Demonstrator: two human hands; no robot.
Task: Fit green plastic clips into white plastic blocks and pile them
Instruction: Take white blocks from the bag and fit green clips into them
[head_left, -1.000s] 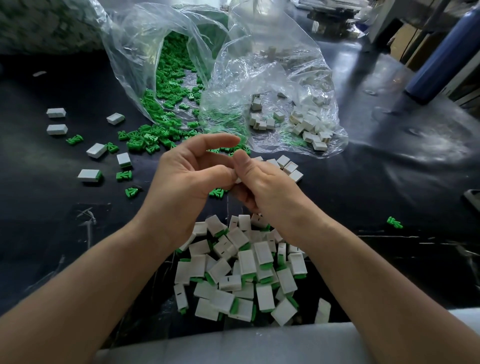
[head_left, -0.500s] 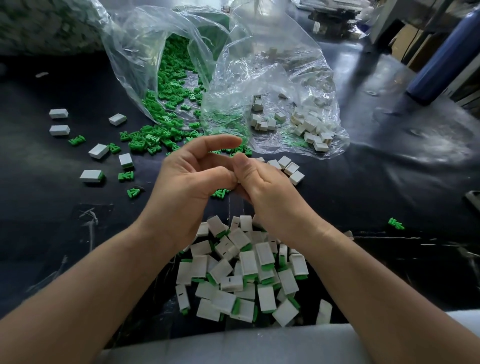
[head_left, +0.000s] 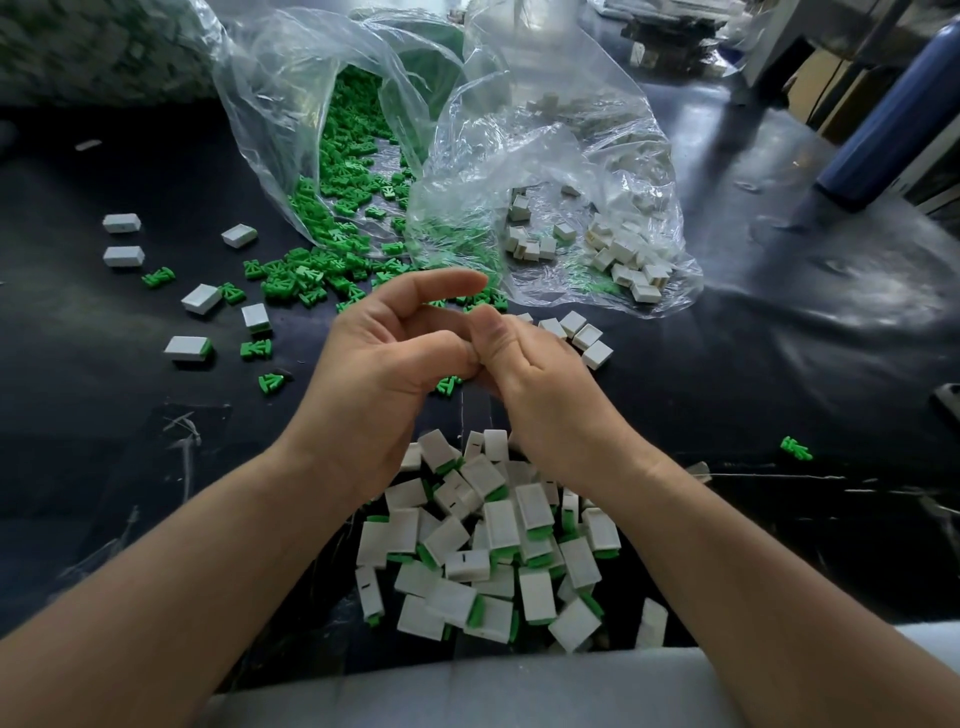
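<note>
Assembly bench: a worker's hands are meeting over the middle of the black worktop (head_left: 104, 415). The left hand (head_left: 384, 358) is curling in w/ forefinger lifted and thumb pushing against the right hand (head_left: 540, 384), whose fingers are folding tight. Each grip looks pressed together, but whatever is being pinched is hiding behind the thumbs, so can't tell if it's clip, block or both. Judging by the task, a clip is prob. being seated in a block. Doing it well means holding the block steady in one grip, lining the clip's prongs square w/ the open end, and pushing straight w/o twisting till the green base is sitting flush. The piece then goes on the pile directly below.

Parts, L to R: loose white blocks (head_left: 122, 223) are lying well apart at far left, small matte rectangular shells. Green clips (head_left: 296, 283) are spilling from a clear bag (head_left: 270, 93), each a flat base w/ splayed prongs. Under the wrists the finished pile (head_left: 501, 525) is lying jumbled, white bodies showing a green edge at one end. Right of the hands, a second bag (head_left: 571, 156) is holding more blocks, a few sitting just outside its mouth. One stray clip (head_left: 796, 449) is lying far right.
</note>
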